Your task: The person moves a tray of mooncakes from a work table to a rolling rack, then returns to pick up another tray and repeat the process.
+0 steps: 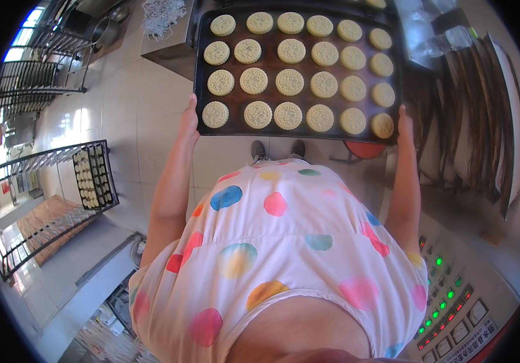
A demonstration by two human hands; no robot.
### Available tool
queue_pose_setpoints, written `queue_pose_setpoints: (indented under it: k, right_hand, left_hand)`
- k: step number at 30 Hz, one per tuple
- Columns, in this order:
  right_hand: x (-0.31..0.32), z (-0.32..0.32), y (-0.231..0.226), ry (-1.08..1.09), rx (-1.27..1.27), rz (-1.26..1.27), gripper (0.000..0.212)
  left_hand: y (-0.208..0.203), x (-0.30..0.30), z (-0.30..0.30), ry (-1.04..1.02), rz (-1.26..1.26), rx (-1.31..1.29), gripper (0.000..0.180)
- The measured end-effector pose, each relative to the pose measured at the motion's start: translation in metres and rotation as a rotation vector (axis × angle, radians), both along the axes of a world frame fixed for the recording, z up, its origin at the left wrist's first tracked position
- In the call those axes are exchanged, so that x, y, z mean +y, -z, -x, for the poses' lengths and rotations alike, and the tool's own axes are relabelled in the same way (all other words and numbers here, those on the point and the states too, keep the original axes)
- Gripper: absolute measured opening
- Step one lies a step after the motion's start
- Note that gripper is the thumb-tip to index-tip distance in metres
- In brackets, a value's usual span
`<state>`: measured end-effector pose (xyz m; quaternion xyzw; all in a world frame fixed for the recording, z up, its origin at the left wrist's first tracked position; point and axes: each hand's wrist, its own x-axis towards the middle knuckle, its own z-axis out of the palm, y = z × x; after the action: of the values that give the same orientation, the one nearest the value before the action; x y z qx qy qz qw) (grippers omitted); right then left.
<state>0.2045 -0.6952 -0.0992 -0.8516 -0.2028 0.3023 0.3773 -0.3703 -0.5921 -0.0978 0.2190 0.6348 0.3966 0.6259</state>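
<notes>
A dark baking tray [299,134] is held out in front of me. Rows of round, pale, pattern-stamped mooncakes [289,82] lie spaced out across it. My left hand [190,117] grips the tray's near left corner, fingers mostly hidden beneath the rim. At the near right corner my right hand [405,124] holds the other side, its fingers also partly hidden. Both arms are stretched forward, and the tray looks about level. Its far edge reaches the top of the view, where part of another mooncake shows beyond it.
A black rack [107,175] with trays of pale pieces stands at left. More racks [27,78] are farther back. A metal table [169,51] bears white shreds. Dark boards [478,115] lean at right. A control panel [454,302] with green lights is close right; a red stool [364,149] sits under the tray.
</notes>
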Motion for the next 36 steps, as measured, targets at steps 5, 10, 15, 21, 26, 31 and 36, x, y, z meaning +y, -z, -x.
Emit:
queue_pose_setpoints:
  k: [5,10,15,21,26,31,36]
  right_hand:
    - [-0.001,0.019,-0.012,-0.208,-0.68,0.07,0.041]
    - [0.018,0.163,-0.115,-0.692,-0.897,-0.388,0.03]
    - [0.03,0.284,-0.104,-1.141,-0.785,-0.542,0.032]
    - [0.039,0.345,-0.091,-1.343,-0.843,-0.232,0.049]
    - [0.039,0.357,-0.079,-1.253,-0.921,-0.223,0.053]
    - [0.038,0.371,-0.083,-1.232,-0.957,-0.163,0.05]
    - [0.041,0.38,-0.081,-1.238,-0.994,0.009,0.045]
  left_hand:
    - [0.012,0.008,0.006,0.024,0.019,0.042,0.065]
    - [0.016,0.007,0.015,0.031,0.041,0.152,0.069]
    - [0.006,0.008,0.009,0.067,0.048,0.149,0.072]
    - [0.023,0.01,0.016,0.085,0.028,0.181,0.073]
    - [0.004,0.009,0.006,0.131,0.04,0.201,0.072]
    - [0.009,0.008,0.013,0.142,0.033,0.145,0.067]
    - [-0.015,0.005,0.005,0.127,0.055,-0.037,0.062]
